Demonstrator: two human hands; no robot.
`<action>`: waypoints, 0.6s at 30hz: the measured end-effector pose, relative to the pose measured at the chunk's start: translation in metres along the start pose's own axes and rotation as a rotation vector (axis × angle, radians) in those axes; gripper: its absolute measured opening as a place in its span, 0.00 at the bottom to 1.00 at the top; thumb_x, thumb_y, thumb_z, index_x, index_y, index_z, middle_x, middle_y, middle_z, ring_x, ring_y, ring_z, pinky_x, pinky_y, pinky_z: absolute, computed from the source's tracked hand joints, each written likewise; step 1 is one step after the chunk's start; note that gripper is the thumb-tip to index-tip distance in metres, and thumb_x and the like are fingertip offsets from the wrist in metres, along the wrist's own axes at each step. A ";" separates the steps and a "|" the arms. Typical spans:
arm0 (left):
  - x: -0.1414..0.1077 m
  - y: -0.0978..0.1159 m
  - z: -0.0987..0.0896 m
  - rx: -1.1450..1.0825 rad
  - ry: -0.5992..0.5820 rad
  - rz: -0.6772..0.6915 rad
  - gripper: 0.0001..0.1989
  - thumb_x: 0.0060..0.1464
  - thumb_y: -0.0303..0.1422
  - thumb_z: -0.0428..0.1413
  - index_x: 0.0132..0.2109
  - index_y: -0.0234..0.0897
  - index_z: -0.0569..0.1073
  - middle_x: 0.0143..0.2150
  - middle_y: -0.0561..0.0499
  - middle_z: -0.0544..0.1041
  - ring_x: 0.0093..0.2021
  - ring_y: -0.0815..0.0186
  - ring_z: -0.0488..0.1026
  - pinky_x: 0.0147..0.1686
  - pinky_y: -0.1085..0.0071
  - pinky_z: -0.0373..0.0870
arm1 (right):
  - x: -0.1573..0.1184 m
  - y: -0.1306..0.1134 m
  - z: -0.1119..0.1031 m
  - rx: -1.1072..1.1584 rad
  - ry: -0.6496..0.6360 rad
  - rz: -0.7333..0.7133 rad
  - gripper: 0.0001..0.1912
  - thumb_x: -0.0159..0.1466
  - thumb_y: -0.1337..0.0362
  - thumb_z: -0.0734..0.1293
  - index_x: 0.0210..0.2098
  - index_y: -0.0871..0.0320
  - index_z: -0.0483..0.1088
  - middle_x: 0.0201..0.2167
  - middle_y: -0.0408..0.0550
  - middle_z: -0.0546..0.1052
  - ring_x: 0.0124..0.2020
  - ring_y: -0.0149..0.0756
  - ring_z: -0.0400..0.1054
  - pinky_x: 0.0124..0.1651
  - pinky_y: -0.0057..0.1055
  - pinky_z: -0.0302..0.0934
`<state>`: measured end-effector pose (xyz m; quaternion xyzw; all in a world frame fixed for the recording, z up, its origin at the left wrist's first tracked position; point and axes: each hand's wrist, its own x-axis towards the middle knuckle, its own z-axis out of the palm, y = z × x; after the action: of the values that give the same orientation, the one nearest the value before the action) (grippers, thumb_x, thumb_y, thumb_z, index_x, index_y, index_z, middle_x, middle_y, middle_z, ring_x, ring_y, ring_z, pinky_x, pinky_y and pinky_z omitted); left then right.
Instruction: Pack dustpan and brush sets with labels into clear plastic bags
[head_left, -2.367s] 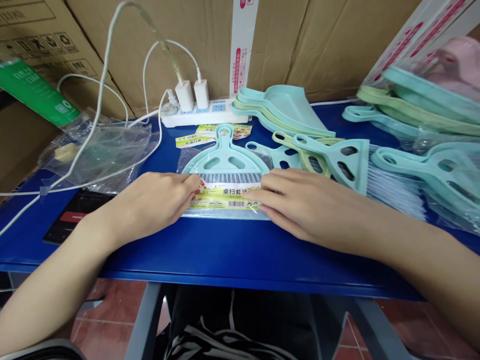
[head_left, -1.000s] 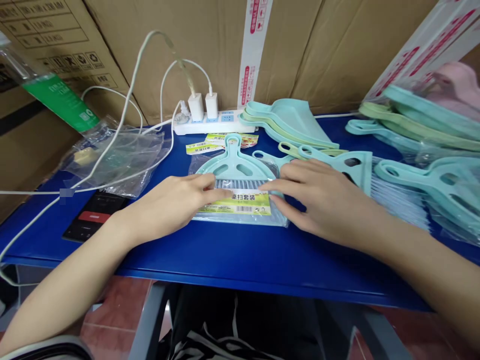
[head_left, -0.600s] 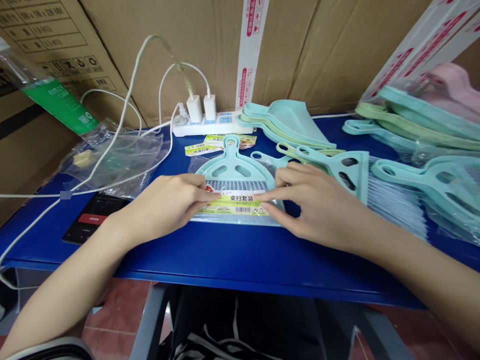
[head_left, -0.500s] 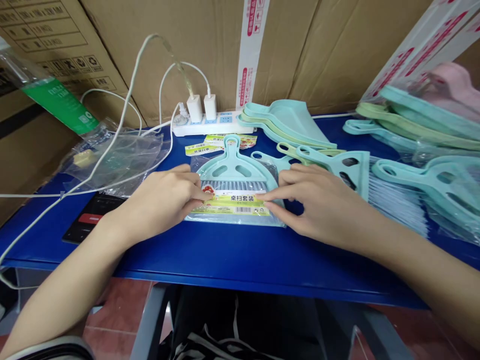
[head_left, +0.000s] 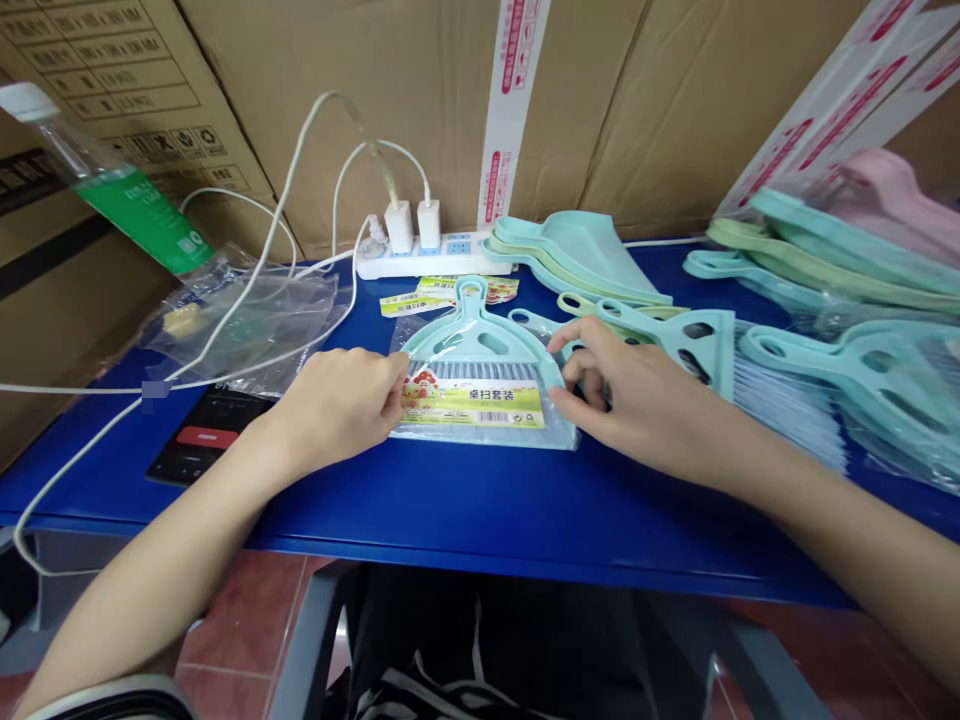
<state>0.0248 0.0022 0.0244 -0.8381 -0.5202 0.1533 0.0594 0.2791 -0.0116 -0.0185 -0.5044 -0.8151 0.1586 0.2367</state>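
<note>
A light-blue dustpan with a brush laid on it lies in a clear plastic bag, its handle pointing away from me. Over the bristles sits a yellow-green printed label card. At the bag's left edge my left hand is closed, thumb against the curled fingers, pinching the plastic there. On the right side my right hand has thumb and forefinger apart at the dustpan's rim, the other fingers curled, with nothing held between them.
Stacked dustpans stand behind, and loose brushes and bagged sets lie right. A power strip with chargers, spare label cards, a phone, cables, empty plastic bags and a bottle occupy the back and left.
Both hands have drawn apart from the label card to the bag's sides. My right fingers have let go of the label area and curled; the view has shifted slightly.
</note>
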 end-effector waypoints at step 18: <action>-0.008 0.005 0.006 -0.563 0.061 0.444 0.06 0.58 0.31 0.49 0.33 0.42 0.60 0.20 0.60 0.67 0.20 0.69 0.65 0.24 0.72 0.55 | -0.012 -0.036 0.023 1.088 0.109 0.355 0.22 0.59 0.55 0.69 0.53 0.48 0.72 0.48 0.51 0.81 0.50 0.49 0.75 0.49 0.49 0.72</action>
<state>0.0241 -0.0080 0.0190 -0.9183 -0.3453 -0.0119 -0.1931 0.2442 -0.0389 -0.0230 -0.4465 -0.5057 0.5663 0.4735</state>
